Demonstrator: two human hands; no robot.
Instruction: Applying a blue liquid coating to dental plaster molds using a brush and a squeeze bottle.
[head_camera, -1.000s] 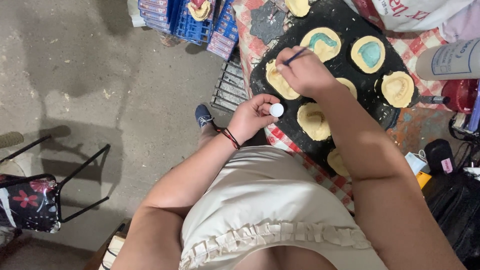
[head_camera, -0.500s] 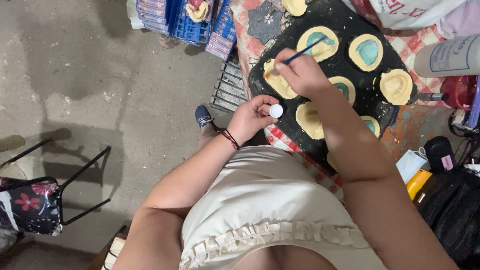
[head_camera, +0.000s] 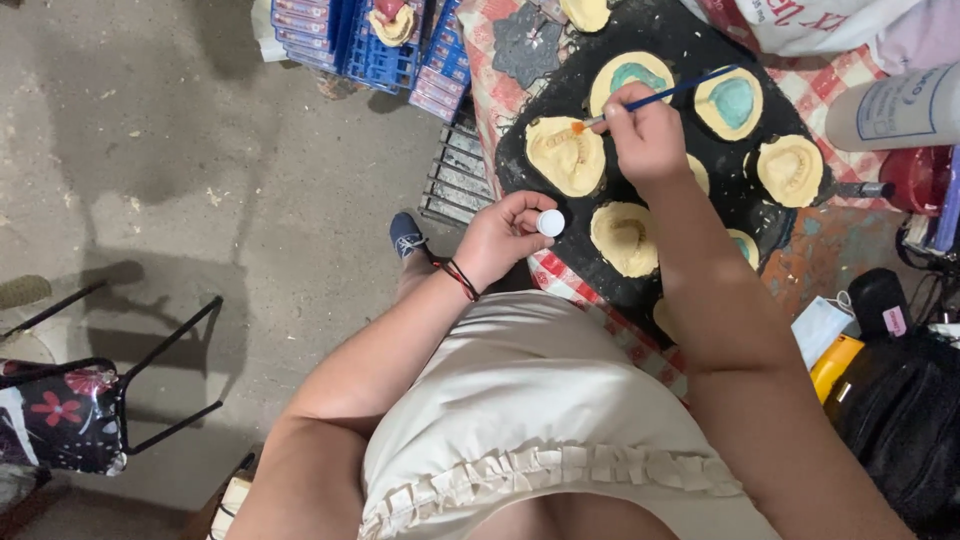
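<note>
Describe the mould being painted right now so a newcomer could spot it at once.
Find the black round tray on the checked cloth. At its left edge lies a pale yellow mould under the brush tip held by the right hand. Unlike its teal-filled neighbours, it is unpainted.

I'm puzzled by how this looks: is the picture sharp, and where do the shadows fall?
Head view: fairly sharp and evenly lit; the right hand with its blue paintbrush and the left hand holding a white cap are clear. Soft shadows lie on the concrete floor beside the folding chair. Edges bend slightly, wide-angle.
</note>
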